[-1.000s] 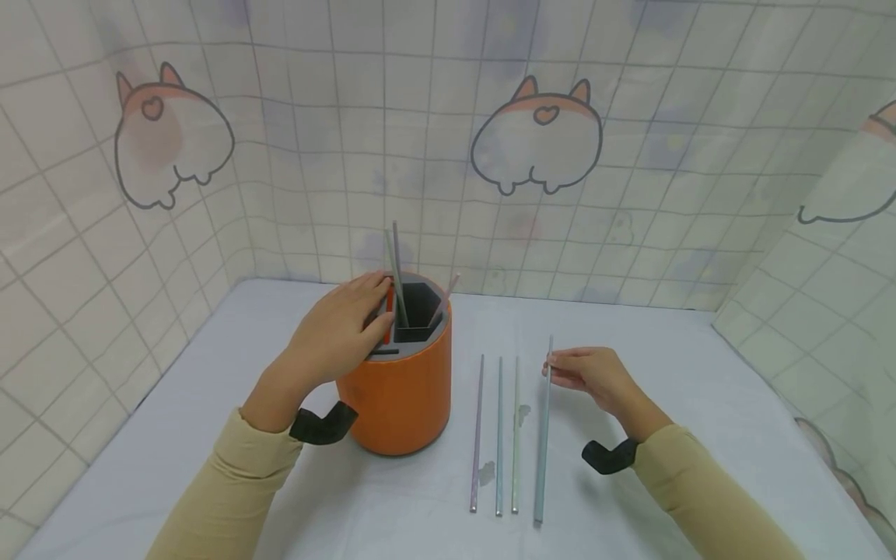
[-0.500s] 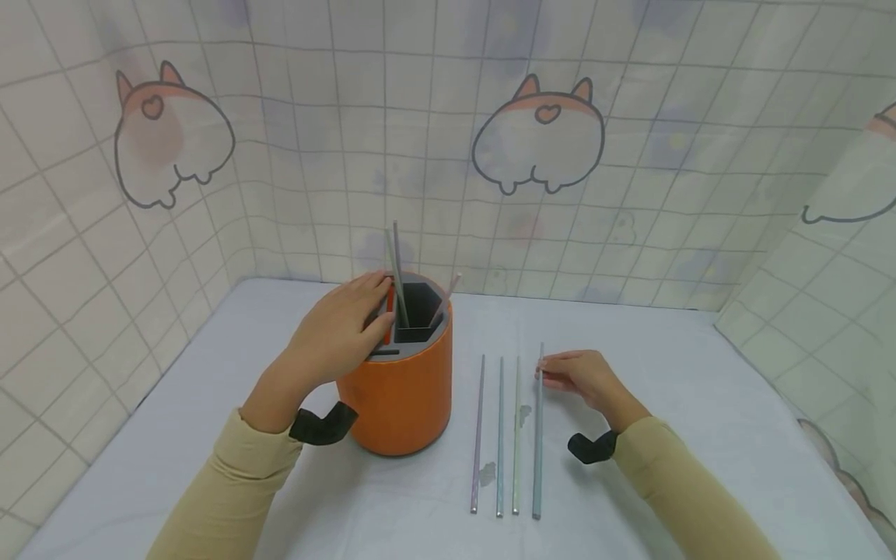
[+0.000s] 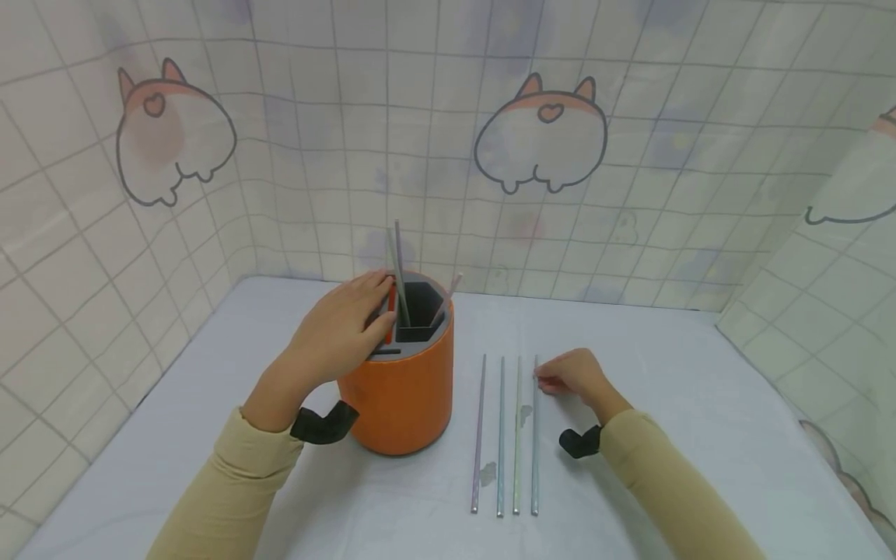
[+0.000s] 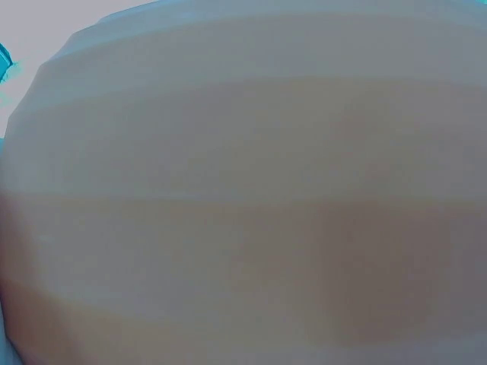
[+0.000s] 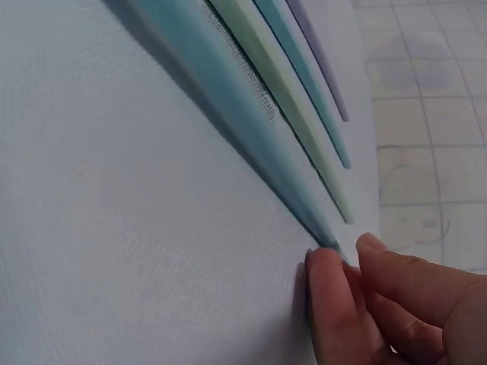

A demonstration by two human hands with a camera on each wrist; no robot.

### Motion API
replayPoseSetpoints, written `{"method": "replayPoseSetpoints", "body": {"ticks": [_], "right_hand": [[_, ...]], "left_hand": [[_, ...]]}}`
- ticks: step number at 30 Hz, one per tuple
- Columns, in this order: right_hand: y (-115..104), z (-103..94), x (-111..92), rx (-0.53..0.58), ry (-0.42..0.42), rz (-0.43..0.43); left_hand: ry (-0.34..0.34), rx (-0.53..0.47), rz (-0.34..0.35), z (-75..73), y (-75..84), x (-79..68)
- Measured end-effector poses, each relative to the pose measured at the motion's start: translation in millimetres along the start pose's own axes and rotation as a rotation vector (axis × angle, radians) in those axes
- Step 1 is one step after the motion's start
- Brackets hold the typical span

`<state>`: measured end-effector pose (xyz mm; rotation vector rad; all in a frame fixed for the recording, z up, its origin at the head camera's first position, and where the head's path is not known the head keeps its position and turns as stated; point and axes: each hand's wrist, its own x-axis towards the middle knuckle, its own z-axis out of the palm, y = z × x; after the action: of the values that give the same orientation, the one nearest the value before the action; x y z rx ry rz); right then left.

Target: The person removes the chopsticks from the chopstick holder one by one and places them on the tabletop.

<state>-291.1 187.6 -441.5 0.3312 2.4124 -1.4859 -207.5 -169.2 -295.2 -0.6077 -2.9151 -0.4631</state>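
Note:
My right hand (image 3: 568,375) pinches the thin far end of a pale blue chopstick (image 3: 535,459), which lies on the table. In the right wrist view, thumb and fingers close around its tip, beside the green chopstick (image 5: 281,106). Left of these lie another blue chopstick (image 3: 501,443) and a purple chopstick (image 3: 479,435), all roughly parallel. My left hand (image 3: 339,330) rests on top of an orange utensil holder (image 3: 399,408), fingers laid over its grey insert. The left wrist view shows only a blurred, close surface.
Several thin sticks (image 3: 399,264) stand tilted in the holder's dark compartment. A white cloth covers the table (image 3: 630,327). Grey patches (image 3: 488,473) mark it between the chopsticks. Behind and at the sides hangs a grid-patterned curtain (image 3: 420,140) printed with cartoon animals.
My right hand has moved left and lowered the pale blue chopstick onto the table, alongside the green one. The left hand and holder stay in place.

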Motion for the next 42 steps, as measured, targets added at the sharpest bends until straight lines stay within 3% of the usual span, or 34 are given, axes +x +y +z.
{"method": "replayPoseSetpoints", "body": {"ticks": [8, 14, 22, 30, 36, 42], "right_hand": [[-24.3, -9.6, -13.0, 0.002, 0.027, -0.151], [-59.5, -10.5, -44.1, -0.012, 0.012, -0.284], [-103.4, 4.4, -81.5, -0.012, -0.056, -0.482], [-133.4, 17.8, -102.0, 0.022, -0.084, -0.524], [-142.4, 28.7, -108.3, 0.110, -0.109, -0.585], [-148.8, 37.2, -112.0, 0.083, -0.110, -0.617]], "left_hand": [[0.000, 0.000, 0.002, 0.7, -0.2, 1.0], [-0.001, -0.001, -0.002, -0.6, -0.1, 1.6], [0.000, 0.000, -0.004, -1.3, 0.0, 2.6], [-0.004, 0.005, -0.002, -0.9, -0.2, 2.8], [-0.006, 0.004, -0.004, -1.2, -0.1, 1.8], [-0.007, 0.003, -0.004, -1.2, 0.7, 1.9]]}}
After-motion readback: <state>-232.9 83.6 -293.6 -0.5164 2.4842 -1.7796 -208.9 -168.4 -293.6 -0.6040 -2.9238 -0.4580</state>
